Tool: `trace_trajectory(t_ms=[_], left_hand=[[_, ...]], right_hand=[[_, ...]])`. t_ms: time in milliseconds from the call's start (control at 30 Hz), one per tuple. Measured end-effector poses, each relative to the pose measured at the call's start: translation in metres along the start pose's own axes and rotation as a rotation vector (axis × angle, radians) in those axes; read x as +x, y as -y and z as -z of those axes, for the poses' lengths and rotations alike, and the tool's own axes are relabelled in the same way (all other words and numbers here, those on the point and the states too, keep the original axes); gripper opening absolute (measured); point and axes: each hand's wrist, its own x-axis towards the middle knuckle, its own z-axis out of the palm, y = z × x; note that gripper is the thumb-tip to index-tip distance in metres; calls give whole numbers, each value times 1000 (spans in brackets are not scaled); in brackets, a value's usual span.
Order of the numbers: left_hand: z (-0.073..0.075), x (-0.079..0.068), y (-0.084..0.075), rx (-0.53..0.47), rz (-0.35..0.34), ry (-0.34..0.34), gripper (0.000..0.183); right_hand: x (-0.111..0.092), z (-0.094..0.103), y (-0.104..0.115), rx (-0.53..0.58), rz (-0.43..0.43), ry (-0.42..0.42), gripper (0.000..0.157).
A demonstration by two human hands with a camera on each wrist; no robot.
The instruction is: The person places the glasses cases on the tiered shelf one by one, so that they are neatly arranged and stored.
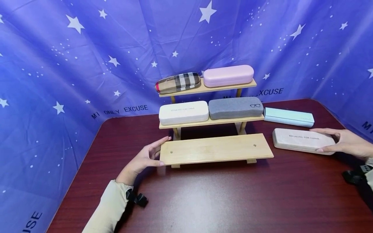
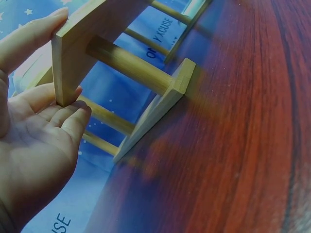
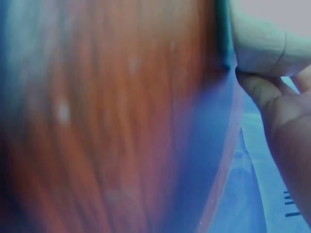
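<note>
A three-tier wooden display stand [image 1: 212, 149] stands on the table. At the left end of its lowest board, my left hand [image 1: 144, 157] grips the board, thumb on one edge and fingers at the other; the left wrist view shows the board's end [image 2: 57, 70] between them. To the right of the stand, my right hand [image 1: 346, 141] holds the right end of an off-white glasses case [image 1: 301, 138] with dark lettering, thumb in front and fingers behind. Whether that case touches the table cannot be told. The right wrist view is blurred, with the thumb [image 3: 260, 46] at its edge.
The middle tier holds a white glasses case [image 1: 183, 113] and a grey one [image 1: 236, 108]. On the top tier lie a plaid case [image 1: 178, 83] and a pink case [image 1: 228, 76]. Behind the off-white case is a mint-coloured case [image 1: 288, 117]. A blue star-patterned curtain [image 1: 87, 58] surrounds the dark red table [image 1: 233, 200].
</note>
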Motion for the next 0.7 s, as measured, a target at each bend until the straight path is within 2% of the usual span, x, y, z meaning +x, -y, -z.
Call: trace_trajectory(t_ms=[300, 400, 533, 700], left_hand=[[-2, 0, 0, -2, 5, -13, 90], [-2, 0, -1, -4, 6, -18, 90], [-2, -1, -1, -4, 2, -16, 90], [-1, 0, 0, -4, 1, -14, 90]], right_hand=[[-8, 9, -2, 32, -9, -77, 74], [-9, 14, 2, -6, -7, -103, 74], [-11, 24, 10, -13, 47, -144, 72], [-14, 33, 23, 40, 127, -193, 71]])
